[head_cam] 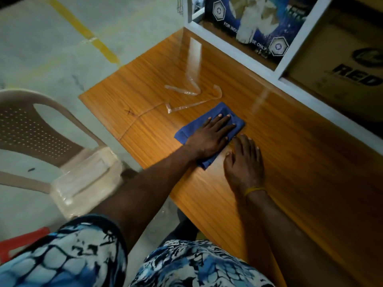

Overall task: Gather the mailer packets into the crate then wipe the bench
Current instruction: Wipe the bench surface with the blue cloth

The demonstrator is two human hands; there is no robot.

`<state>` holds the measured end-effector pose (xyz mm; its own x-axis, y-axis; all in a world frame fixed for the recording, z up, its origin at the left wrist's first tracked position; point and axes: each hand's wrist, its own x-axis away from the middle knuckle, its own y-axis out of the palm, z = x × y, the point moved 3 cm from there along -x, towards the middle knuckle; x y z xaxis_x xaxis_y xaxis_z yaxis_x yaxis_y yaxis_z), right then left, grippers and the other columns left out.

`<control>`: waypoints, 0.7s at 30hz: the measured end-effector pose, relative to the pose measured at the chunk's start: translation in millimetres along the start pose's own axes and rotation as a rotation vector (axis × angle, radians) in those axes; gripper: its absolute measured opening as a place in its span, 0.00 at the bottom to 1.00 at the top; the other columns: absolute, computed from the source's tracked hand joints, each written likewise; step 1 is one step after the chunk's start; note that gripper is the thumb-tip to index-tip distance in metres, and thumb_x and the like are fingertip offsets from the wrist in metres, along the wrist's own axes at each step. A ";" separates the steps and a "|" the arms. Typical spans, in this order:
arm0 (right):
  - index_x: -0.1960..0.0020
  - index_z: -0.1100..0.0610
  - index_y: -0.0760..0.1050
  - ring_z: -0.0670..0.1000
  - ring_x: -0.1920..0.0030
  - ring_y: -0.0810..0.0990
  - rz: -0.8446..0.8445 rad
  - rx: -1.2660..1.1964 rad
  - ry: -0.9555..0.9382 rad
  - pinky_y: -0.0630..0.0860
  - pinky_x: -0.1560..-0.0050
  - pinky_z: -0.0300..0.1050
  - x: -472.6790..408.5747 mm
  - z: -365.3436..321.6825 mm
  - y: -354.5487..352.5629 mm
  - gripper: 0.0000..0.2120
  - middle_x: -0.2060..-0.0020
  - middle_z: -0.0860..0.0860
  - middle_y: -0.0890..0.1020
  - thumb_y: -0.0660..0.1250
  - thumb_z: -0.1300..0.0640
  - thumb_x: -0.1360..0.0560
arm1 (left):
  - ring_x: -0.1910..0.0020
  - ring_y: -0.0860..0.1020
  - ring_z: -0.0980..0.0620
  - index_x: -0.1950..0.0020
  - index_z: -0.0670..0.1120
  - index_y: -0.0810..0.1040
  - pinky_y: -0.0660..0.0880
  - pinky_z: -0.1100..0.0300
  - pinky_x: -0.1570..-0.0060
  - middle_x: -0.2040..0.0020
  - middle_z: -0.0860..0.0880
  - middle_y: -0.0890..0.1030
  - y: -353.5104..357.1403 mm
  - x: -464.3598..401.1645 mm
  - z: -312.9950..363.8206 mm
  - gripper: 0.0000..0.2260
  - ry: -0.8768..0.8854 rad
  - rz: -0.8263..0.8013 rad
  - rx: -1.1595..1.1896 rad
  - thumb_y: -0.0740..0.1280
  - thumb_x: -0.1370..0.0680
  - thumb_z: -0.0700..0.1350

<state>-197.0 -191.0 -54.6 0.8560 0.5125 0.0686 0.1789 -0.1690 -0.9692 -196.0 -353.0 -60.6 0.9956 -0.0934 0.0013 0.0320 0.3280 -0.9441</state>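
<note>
Here, left hand (213, 137) flat on blue cloth (224, 112), right hand (244, 162) spread open on bench (310, 172)

The blue printed box (251, 23) on the shelf behind the surface carries white lettering, partly hidden: "FOR INDU" and "SE ONLY". The brown cardboard carton (339, 59) in the next compartment shows "RED" in large black letters under a dark oval logo too dim to read.

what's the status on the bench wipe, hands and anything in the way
Left hand flat on blue cloth, pressing it to the bench. Right hand open, flat on bare wood beside it. Clear plastic strips lie just ahead of the cloth.
</note>
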 end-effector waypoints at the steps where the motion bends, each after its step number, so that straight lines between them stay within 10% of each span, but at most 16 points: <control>1: 0.22 0.53 0.59 0.56 0.22 0.55 0.005 -0.004 0.015 0.52 0.23 0.57 -5.9 0.9 0.0 0.27 0.22 0.53 0.58 0.55 0.48 0.20 | 0.21 0.54 0.41 0.21 0.48 0.63 0.49 0.43 0.23 0.21 0.43 0.59 -1.0 -8.3 -2.5 0.27 0.016 0.009 0.002 0.46 0.18 0.57; 21: 0.21 0.53 0.55 0.59 0.21 0.52 0.000 -0.009 0.172 0.51 0.24 0.61 -141.5 20.9 -13.1 0.29 0.21 0.54 0.56 0.57 0.50 0.19 | 0.20 0.45 0.44 0.19 0.50 0.53 0.42 0.45 0.23 0.19 0.45 0.50 -13.1 -174.9 -38.6 0.24 -0.161 -0.015 -0.012 0.48 0.15 0.53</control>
<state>-330.7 -243.8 -56.6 0.9263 0.3607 0.1090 0.1826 -0.1766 -0.9672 -374.0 -377.2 -61.2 0.9963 0.0535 0.0674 0.0471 0.3168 -0.9473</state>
